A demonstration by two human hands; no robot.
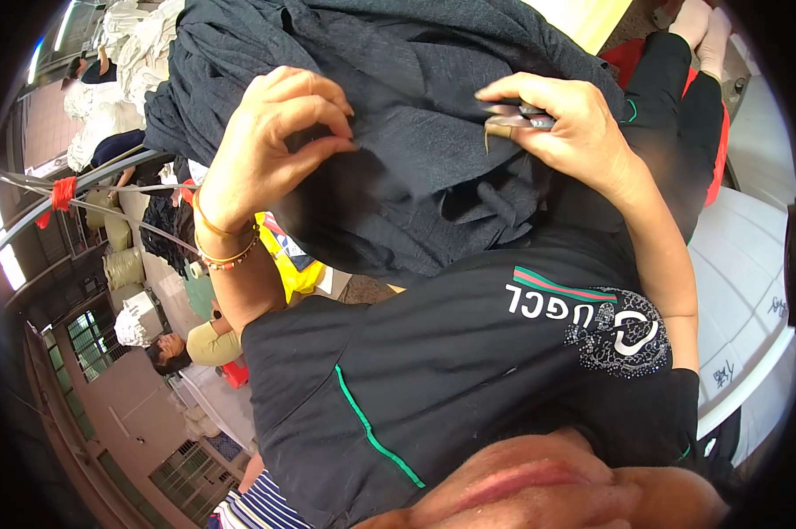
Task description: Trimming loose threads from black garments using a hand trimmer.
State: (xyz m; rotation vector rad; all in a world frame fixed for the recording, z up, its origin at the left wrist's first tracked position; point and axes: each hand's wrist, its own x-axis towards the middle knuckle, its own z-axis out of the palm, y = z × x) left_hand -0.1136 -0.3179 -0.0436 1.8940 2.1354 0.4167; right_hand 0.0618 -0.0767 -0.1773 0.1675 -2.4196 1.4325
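Observation:
A large heap of dark grey knit fabric (398, 234) lies across my lap, bunched at the far side and folded nearer my body. In my right hand (583, 123) is a pair of small metal thread snips (523, 120), their tips toward the left above the cloth. A brownish band (498, 130) shows beside the blades. My left hand (288, 132) hovers over the cloth's left part, with thumb and fingertips pinched together. Whatever lies in that pinch is too small or hidden to make out.
Metal poles (107, 181) with a red tie (63, 193) stand at the left. A yellow bag (294, 269) sits below my left forearm. White surfaces (742, 300) are at the right. A co-worker (208, 342) and pale cloth piles (142, 57) show at the left.

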